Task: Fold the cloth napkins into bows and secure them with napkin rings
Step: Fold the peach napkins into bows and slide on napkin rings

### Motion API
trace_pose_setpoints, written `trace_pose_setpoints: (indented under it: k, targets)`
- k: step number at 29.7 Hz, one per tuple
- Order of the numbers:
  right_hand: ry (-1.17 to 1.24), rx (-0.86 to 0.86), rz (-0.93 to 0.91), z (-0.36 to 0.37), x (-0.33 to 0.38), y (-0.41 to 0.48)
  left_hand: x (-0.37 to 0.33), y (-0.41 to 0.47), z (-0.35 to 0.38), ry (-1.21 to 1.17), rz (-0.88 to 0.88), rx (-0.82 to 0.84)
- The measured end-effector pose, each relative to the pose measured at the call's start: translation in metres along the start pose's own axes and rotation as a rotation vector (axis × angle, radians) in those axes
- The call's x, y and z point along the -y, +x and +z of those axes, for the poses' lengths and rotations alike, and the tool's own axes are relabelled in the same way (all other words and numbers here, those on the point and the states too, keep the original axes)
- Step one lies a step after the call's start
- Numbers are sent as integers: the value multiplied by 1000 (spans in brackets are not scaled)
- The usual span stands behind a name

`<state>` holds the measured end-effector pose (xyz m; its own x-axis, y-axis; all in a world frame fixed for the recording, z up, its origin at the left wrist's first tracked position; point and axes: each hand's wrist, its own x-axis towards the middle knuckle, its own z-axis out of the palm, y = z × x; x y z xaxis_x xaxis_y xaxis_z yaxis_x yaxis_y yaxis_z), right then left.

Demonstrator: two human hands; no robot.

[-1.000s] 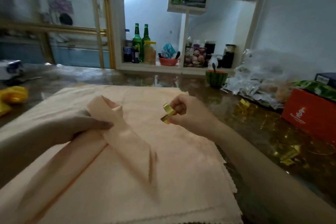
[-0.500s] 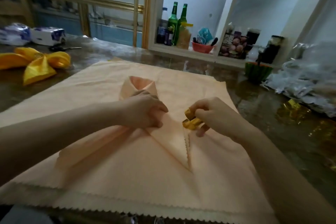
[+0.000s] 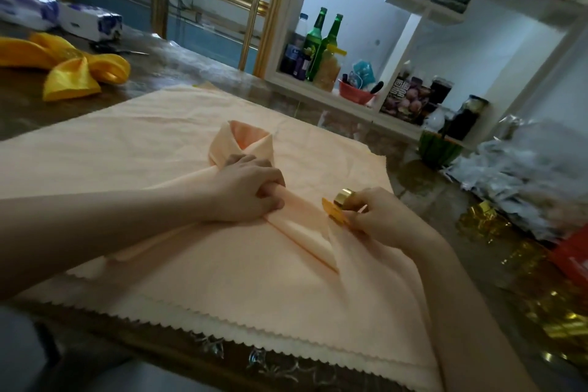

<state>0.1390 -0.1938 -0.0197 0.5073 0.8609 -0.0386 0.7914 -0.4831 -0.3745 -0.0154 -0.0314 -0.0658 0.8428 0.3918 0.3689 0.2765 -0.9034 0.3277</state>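
Far left on the table (image 3: 178, 70), a yellow napkin bow (image 3: 74, 71) lies with its loops puffed and tails spread. It looks finished, though its middle is too blurred to confirm a ring there.

Nearer and towards the middle, a stack of flat peach napkins (image 3: 121, 143) covers the table with its zigzag edges at the near side, so several pieces seem to be waiting.

On top of that stack lies the peach napkin (image 3: 246, 141) now in work. It is folded into a long band and bent into a loop at the far side, and its two tails run out towards near left and near right. The left hand (image 3: 251, 192) is curled tight over the spot where the tails cross and pins the loop in shape.

Just to the right, the right hand (image 3: 380, 219) pinches a gold napkin ring (image 3: 343, 200) between its fingertips. The ring sits close beside the right tail but is not threaded onto it.

Further right, gold pieces (image 3: 477, 223) glint on the table, probably spare rings or wrappers; they are too blurred to tell which.

Judged from this, one bow is made and the second is folded and held. The ring has yet to slide over the tails to the crossing, and the loops then need spreading.
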Motion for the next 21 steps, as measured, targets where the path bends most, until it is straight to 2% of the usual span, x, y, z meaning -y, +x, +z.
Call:
trace_pose_setpoints:
  k: [4,7,10,12,18,21]
  targets:
    - [83,-199,-26,12,0,6,-1,-1,-1,3,1,-19]
    - [-123,-347,34,22,3,10,-1,-2,-1,11,14,-31]
    - [-189,-346,231,20,-1,14,-1,-3,-1,32,22,-43]
    - [-184,-336,289,14,-6,14,-1,-4,0,41,19,-51]
    - [-166,-365,65,11,-16,14,-2,-3,1,35,25,-66]
    - [77,-325,23,13,-18,16,-1,-3,1,33,34,-65]
